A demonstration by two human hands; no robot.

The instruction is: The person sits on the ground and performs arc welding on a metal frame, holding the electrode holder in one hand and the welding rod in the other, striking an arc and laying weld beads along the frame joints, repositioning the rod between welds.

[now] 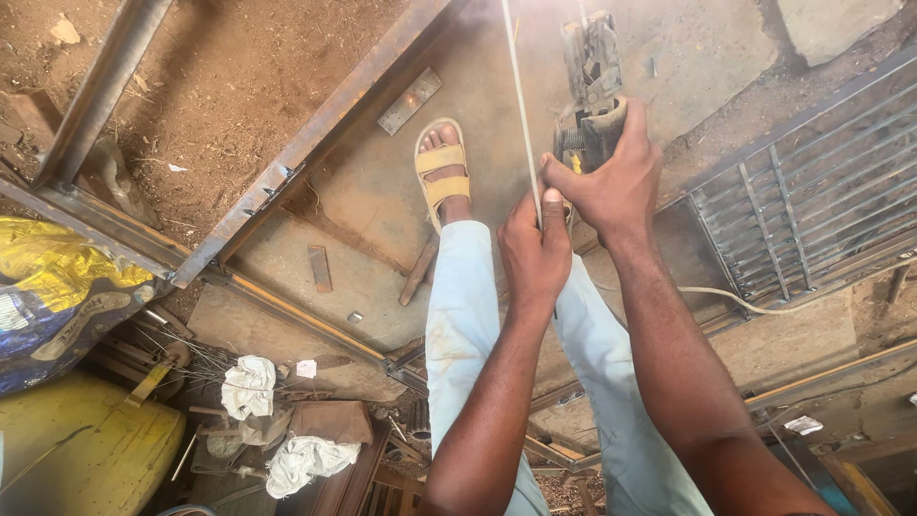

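Left hand (535, 250) fingers pinched tight on thin welding rod (521, 105), rod running up past the sandalled foot (441, 172). Right hand (611, 177) fully wrapped round the handle of the electrode holder (592, 76), just beside the left, above the steel frame (306, 143).

Below the fingers (552, 205) is a dusty concrete floor (382, 210). A foot in a yellow sandal (442, 172) stands on it, just left of the fingers. Further left lie a flat metal plate (409, 100) and a long rusty steel frame (315, 143). Right of the fingers lies a metal grille (812, 205).
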